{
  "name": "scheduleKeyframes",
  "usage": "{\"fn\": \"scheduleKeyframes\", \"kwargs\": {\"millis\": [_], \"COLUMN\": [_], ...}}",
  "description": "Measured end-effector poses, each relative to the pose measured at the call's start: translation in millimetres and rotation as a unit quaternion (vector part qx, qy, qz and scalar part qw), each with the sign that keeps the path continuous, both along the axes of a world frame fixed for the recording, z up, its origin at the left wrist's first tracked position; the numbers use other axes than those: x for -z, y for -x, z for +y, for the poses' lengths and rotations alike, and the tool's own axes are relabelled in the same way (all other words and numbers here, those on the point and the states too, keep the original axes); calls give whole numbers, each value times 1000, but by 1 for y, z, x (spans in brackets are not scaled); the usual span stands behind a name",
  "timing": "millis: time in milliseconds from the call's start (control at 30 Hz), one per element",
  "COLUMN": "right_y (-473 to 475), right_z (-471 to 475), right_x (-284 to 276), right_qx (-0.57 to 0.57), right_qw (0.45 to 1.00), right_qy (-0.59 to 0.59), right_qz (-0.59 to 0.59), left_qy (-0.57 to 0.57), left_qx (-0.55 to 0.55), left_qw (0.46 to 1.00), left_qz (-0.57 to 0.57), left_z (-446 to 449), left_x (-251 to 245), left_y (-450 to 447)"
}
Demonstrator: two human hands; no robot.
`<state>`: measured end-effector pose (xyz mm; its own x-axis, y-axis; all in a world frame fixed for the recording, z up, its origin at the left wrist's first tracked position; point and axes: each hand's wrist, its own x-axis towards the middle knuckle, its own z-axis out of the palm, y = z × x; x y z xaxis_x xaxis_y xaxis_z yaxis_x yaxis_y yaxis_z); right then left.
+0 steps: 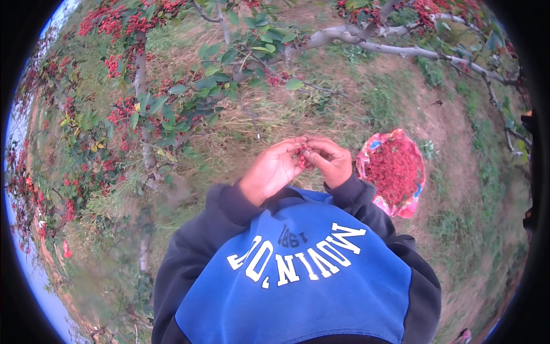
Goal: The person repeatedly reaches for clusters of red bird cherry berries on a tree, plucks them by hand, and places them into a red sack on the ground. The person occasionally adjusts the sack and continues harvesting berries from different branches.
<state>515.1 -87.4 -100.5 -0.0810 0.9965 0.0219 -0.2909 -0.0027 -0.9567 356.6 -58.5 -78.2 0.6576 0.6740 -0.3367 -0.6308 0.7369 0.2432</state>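
A small cluster of red berries (303, 158), like Sichuan pepper, is held in front of my chest where both hands meet. My left hand (273, 165) is turned palm up, its fingers curled around the berries from the left. From the other side, my right hand (330, 158) pinches the cluster with its thumb pressed on it. Some of the berries and fingertips are hidden between the hands. Just right of my right forearm, a pink patterned bag or cloth-lined container (420, 172) stands on the ground, heaped with picked red berries (393, 170).
A thin grey trunk (141, 81) rises at left, with leaves and red berry clusters (129, 21) around it. A thick bare branch (412, 51) crosses the upper right. Leafy twigs (258, 38) hang beyond my hands. Dry grass and soil (447, 124) cover the ground.
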Motion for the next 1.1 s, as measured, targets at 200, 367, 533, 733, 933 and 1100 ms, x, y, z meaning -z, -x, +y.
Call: {"fn": "scheduleKeyframes", "kwargs": {"millis": [200, 367, 533, 733, 933, 1100], "right_y": [-12, -14, -16, -19, -18, -23], "right_z": [-3, -7, -8, -13, -17, -15], "right_x": [7, 6, 3, -8, -23, -24], "right_qx": [-17, -12, -10, 13, 46, 39], "right_qw": [990, 986, 988, 998, 992, 987], "right_qy": [78, 85, 60, -67, -36, -12], "right_qz": [116, 140, 139, -15, -113, -158], "left_qy": [-35, -98, -143, -117, -122, -145], "left_qx": [-18, -20, -26, -36, 13, 24], "left_qw": [999, 988, 968, 979, 976, 967], "left_qz": [34, 114, 204, 163, 182, 210], "left_z": [-6, -13, -15, -11, -8, -10], "left_x": [-6, -15, -19, -20, -10, -1], "left_y": [-9, -16, -24, -27, -32, -37]}}
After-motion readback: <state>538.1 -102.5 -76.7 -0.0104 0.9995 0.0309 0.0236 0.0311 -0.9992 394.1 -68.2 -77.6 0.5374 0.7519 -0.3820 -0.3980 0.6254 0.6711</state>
